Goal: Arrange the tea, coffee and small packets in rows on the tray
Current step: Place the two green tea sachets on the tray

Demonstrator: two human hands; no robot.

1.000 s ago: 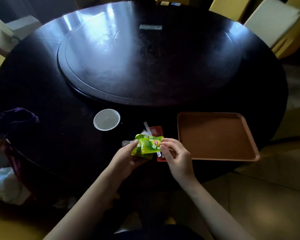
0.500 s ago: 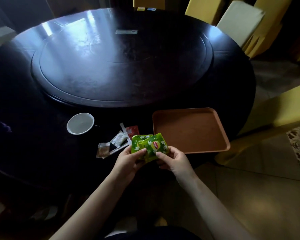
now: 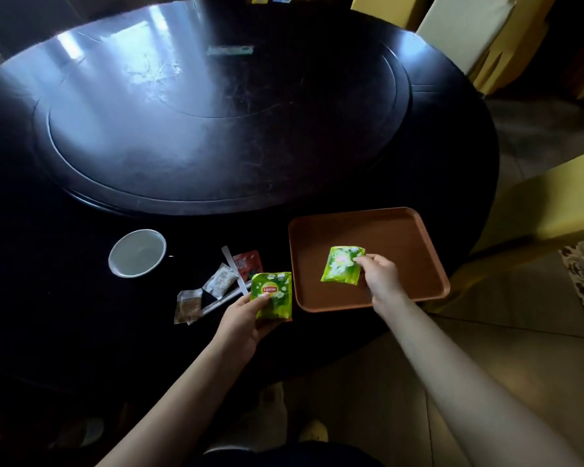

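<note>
A brown tray (image 3: pixel 415 237) lies at the near right edge of the dark round table. My right hand (image 3: pixel 381 276) pinches the top corner of a green tea packet (image 3: pixel 339 269) over the tray's middle. My left hand (image 3: pixel 246 315) grips a second green Lipton tea packet (image 3: pixel 273 294) just left of the tray, above the table edge. Left of it on the table lie a red packet (image 3: pixel 250 264), a white packet (image 3: pixel 220 281), a small brown packet (image 3: pixel 188 305) and two thin white sticks (image 3: pixel 231 269).
A white bowl (image 3: pixel 137 252) stands left of the loose packets. A raised turntable (image 3: pixel 216 109) fills the table's centre, with a pale flat item (image 3: pixel 230 50) on it. Yellow chairs (image 3: pixel 550 203) stand at the right and back right.
My hands have parted. The right one has carried one green tea packet rightward over the tray, while the left still grips the other packet beside it. The view has shifted.
</note>
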